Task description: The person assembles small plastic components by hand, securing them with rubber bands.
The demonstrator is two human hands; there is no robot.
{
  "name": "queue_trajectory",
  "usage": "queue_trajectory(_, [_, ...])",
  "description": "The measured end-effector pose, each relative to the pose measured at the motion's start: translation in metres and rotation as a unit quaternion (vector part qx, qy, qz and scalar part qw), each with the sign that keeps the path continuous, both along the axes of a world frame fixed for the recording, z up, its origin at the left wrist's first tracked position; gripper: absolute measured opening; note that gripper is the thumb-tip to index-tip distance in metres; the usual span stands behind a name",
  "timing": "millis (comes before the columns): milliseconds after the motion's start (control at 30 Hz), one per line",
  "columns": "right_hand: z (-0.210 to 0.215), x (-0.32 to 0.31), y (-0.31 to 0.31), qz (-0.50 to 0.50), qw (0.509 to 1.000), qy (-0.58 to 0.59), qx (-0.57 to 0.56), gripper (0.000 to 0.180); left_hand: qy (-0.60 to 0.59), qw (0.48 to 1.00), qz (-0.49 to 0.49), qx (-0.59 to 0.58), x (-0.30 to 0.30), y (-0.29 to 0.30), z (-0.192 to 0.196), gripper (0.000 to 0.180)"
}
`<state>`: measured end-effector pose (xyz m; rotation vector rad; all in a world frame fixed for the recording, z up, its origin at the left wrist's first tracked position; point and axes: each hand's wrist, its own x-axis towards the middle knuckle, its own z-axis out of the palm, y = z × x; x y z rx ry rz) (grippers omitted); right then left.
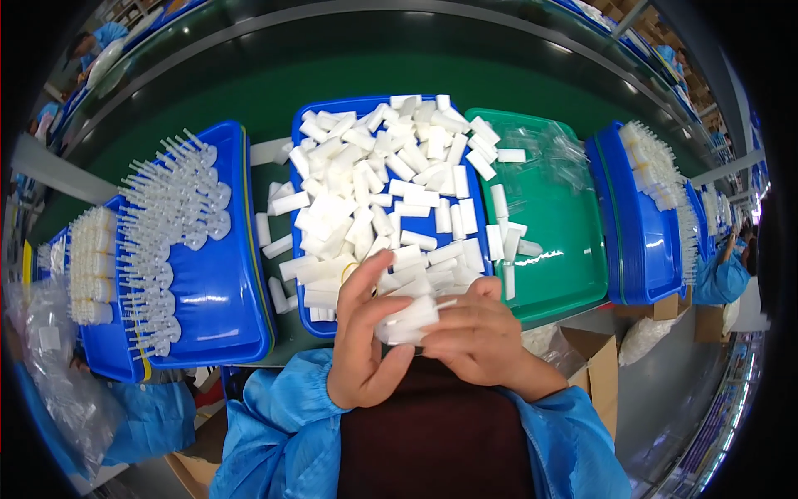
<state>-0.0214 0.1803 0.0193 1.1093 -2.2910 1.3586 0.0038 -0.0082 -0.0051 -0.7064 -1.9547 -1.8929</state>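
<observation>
Over the near edge of the blue tray [426, 226], I hold a white foam-like block [409, 323] between both hands. My left hand [362, 337] grips it from the left, with thumb and fingers closed round its lower part. A clear, shiny part seems to show at its lower left end, but I cannot make out its shape. From the right, my right hand [475, 339] has its fingers closed at the block's other end. A thin white stem [447, 304] sticks out there, partly hidden by the fingers. Many loose white blocks [349, 179] lie heaped in the tray just beyond.
To the right, a green tray [561, 274] holds clear plastic pieces [565, 158] and stray blocks. On the left, a blue tray [220, 295] bears rows of clear cups with white stems [170, 224]. Stacked blue trays [644, 258] stand at the far right. A cardboard box [594, 366] sits below.
</observation>
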Motion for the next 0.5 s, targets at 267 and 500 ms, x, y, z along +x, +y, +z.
queue_trajectory(267, [-0.001, 0.000, 0.010, 0.048, 0.999, 0.014, -0.015, 0.021, -0.177, 0.981, -0.073, -0.037, 0.001, 0.005, 0.007, 0.033])
queue_trajectory(500, [0.010, -0.060, 0.073, -0.077, 0.989, 0.041, 0.116, 0.022, -0.194, 0.972, -0.083, -0.101, 0.000, 0.004, 0.004, 0.033])
